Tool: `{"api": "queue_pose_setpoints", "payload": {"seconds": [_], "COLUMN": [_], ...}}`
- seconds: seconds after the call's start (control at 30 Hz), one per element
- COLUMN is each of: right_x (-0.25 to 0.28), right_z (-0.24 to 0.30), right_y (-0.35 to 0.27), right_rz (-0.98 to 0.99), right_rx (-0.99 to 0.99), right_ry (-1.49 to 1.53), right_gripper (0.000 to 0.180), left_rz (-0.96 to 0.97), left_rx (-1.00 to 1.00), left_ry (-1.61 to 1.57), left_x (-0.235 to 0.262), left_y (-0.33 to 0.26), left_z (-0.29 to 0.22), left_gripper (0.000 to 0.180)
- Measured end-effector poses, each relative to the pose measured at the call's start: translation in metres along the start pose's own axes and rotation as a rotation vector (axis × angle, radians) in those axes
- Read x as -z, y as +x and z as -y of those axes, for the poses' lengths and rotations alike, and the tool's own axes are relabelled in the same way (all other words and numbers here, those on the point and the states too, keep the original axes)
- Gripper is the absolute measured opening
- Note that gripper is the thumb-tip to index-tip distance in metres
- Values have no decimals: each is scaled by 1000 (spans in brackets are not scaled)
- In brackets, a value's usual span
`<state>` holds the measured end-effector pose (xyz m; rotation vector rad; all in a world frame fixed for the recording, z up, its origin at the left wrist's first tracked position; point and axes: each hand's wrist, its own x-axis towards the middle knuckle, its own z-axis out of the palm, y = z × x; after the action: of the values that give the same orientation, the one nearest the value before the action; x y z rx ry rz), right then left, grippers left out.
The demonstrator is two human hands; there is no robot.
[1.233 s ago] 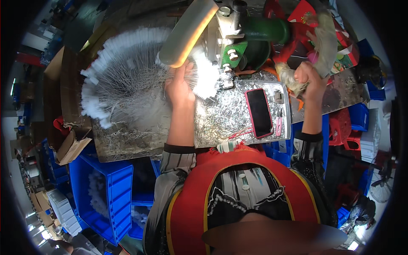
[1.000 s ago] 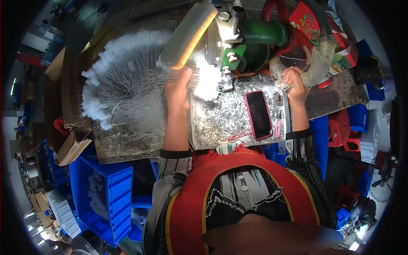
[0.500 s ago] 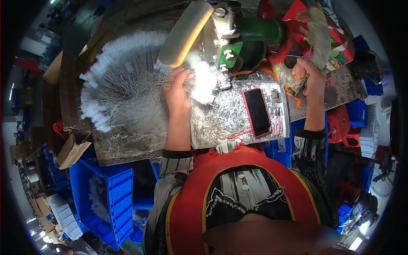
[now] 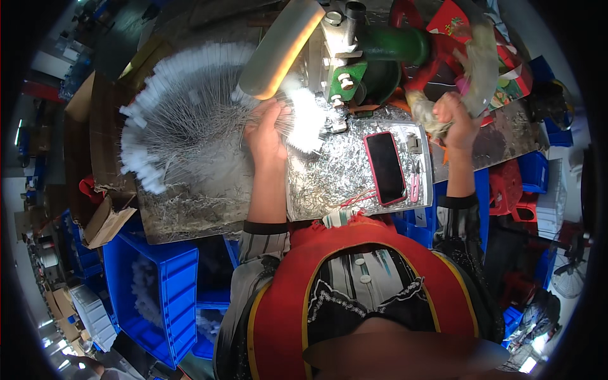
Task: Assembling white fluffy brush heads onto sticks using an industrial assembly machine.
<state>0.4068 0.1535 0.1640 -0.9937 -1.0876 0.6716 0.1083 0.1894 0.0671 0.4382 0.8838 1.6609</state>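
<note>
My left hand (image 4: pixel 266 136) is closed around the thin wire stems of several small white-tipped brushes (image 4: pixel 301 120), whose tips shine brightly under a lamp (image 4: pixel 282 47). Left of it, a large fan of the same brushes (image 4: pixel 183 107) lies on the table, wires inward and white bristles outward. A green hand press (image 4: pixel 345 82) stands just beyond the lit brushes. On the right, my right hand (image 4: pixel 457 123) is wrapped round the press's lever handle (image 4: pixel 423 109), which is bound in pale, worn wrapping. The wires' ends between my left fingers are hidden.
A phone (image 4: pixel 384 168) in a red case lies on the scrap-littered board (image 4: pixel 316 190), beside pink-handled snips (image 4: pixel 415 183). A cardboard box (image 4: pixel 95 126) stands at the left edge. Blue bins (image 4: pixel 174 297) sit below the table. A red carton (image 4: pixel 513 82) stands at far right.
My right hand has shifted slightly left and toward me with the lever handle. My left hand stays closed on the brushes near the press, and the view has shifted slightly.
</note>
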Motion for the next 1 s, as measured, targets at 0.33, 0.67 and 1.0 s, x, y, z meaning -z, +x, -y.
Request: {"api": "queue_pose_setpoints", "payload": {"seconds": [0.33, 0.67, 1.0], "right_x": [2, 2, 13], "right_z": [14, 19, -8], "right_y": [10, 12, 3], "right_rz": [59, 58, 106], "right_rx": [-168, -191, -115], "right_ry": [42, -6, 100], "right_gripper": [25, 25, 27], "left_rz": [-4, -15, -20], "left_rx": [-47, -56, -27], "left_ry": [-59, -46, -104], "left_x": [8, 4, 1], "left_y": [5, 5, 3], "left_z": [6, 6, 6], "left_gripper": [21, 22, 23]}}
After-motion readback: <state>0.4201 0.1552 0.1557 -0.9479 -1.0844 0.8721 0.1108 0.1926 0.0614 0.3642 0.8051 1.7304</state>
